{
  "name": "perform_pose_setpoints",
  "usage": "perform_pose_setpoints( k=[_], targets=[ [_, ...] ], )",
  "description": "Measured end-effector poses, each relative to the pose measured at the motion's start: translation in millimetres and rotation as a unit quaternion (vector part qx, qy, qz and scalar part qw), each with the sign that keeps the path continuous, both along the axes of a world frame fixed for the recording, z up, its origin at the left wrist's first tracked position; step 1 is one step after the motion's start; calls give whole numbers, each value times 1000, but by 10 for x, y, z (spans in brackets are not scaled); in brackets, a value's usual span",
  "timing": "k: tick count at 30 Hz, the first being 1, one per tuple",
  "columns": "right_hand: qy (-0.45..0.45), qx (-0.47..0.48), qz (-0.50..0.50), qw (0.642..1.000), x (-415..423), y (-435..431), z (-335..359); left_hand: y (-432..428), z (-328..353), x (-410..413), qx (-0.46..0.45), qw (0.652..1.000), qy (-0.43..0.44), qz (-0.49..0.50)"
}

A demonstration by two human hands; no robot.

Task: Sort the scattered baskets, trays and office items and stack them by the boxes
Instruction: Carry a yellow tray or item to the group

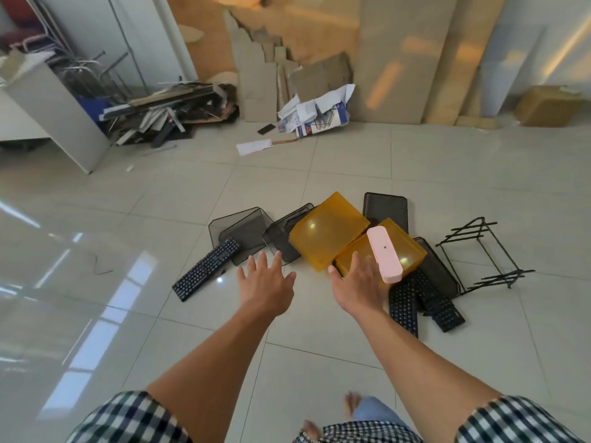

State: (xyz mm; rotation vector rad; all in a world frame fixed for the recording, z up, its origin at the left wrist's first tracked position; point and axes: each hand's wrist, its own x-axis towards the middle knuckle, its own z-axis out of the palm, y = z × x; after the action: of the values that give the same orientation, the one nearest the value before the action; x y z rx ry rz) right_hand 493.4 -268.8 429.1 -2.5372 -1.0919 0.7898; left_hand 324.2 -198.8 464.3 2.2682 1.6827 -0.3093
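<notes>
Checked sleeves (134, 417) nearest, arms out | left hand (267, 279) spread, holding nothing, short of mesh baskets (240, 228) | right hand (361, 282) at pink case (383, 255) over yellow trays (329, 231); grip possibly, cannot tell | step: reaching into pile | next: I'd nest trays.

a cluttered office storeroom: tiled floor (128, 219), flattened cardboard (399, 59) leaning on the walls, keyboards (208, 270), mesh trays (385, 207), a wire rack (486, 254) and loose papers (313, 107) lying about.
</notes>
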Motion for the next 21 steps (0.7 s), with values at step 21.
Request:
perform_pose_setpoints(
  k=[21],
  targets=[
    [29, -16, -82, 996, 1125, 2188, -447, 2337, -192, 1185, -33, 997, 39, -50]
  ],
)
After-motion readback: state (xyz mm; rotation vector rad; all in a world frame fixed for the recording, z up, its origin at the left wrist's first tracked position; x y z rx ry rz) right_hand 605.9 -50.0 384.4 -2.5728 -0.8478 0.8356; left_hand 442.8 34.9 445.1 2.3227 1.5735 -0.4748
